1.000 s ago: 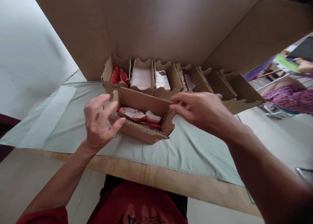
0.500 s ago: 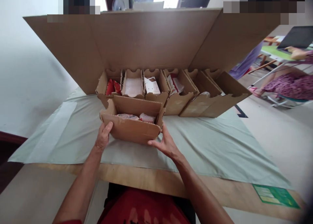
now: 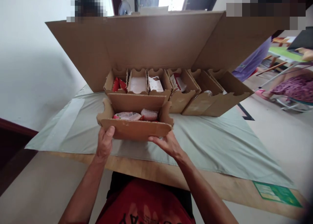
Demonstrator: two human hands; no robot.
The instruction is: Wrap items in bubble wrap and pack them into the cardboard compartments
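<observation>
Between my two hands is an open cardboard box (image 3: 135, 130), its near wall facing me and its top tilted my way. Inside lie a pink-and-white package (image 3: 127, 115) and a clear-wrapped pinkish package (image 3: 149, 114). My left hand (image 3: 105, 142) grips the near left corner, thumb on the front wall and fingers hidden behind. At the lower right corner, my right hand (image 3: 168, 143) holds the box with its thumb along the front; its other fingers are mostly hidden. The box seems raised off the cloth.
A row of cardboard bins (image 3: 189, 90) stands behind, holding red packets (image 3: 119, 84), a white box (image 3: 156, 84) and other goods. A tall cardboard panel (image 3: 156, 41) rises behind them. Pale green cloth (image 3: 202, 142) covers the table. At right, a person in patterned clothing (image 3: 293, 87) sits near a laptop.
The box has come up and nearer to me, tilting so more of its contents show. Both hands moved with it and kept their hold. The camera view shifted slightly.
</observation>
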